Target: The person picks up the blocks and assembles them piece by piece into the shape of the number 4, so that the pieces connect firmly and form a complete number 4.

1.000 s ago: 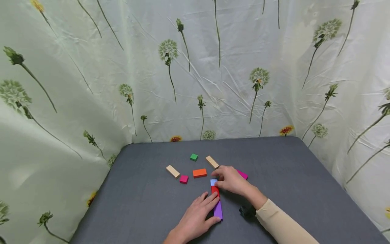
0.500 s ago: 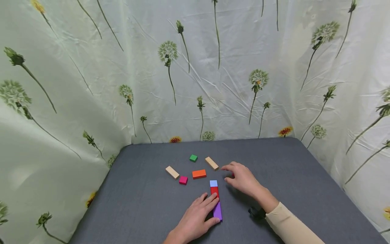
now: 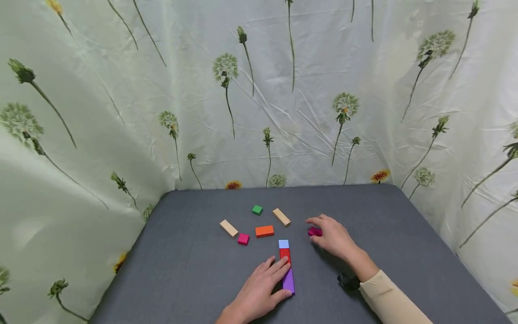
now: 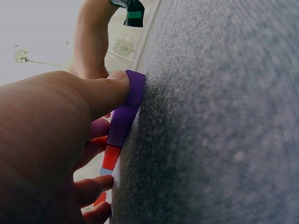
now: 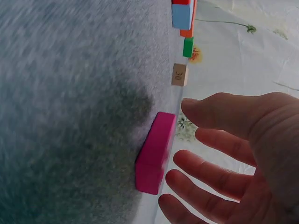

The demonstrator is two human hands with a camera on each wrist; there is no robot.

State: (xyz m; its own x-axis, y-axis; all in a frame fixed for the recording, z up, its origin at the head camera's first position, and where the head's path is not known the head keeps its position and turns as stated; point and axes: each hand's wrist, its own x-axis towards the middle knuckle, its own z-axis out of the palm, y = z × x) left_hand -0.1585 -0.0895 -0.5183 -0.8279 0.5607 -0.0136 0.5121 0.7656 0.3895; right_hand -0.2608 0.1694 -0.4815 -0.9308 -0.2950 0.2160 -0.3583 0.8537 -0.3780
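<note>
A purple block (image 3: 288, 282), a red block (image 3: 285, 253) and a light blue block (image 3: 283, 244) lie end to end in a row on the grey table. My left hand (image 3: 259, 290) rests on this row, its fingertips on the red block and its thumb touching the purple block's near end. To the right of the row, a magenta block (image 5: 156, 149) lies on the table. Above it hovers my right hand (image 3: 336, 240), fingers spread and apart from it in the right wrist view; the hand partly covers the block in the head view.
Beyond the row lie an orange block (image 3: 265, 231), a small crimson block (image 3: 243, 239), a small green block (image 3: 257, 209) and two plain wooden blocks, one left (image 3: 229, 228) and one right (image 3: 281, 217). A flower-printed curtain (image 3: 307, 148) hangs behind the table.
My right hand has left the light blue block's end and moved right to the magenta block. My left hand has stayed on the row.
</note>
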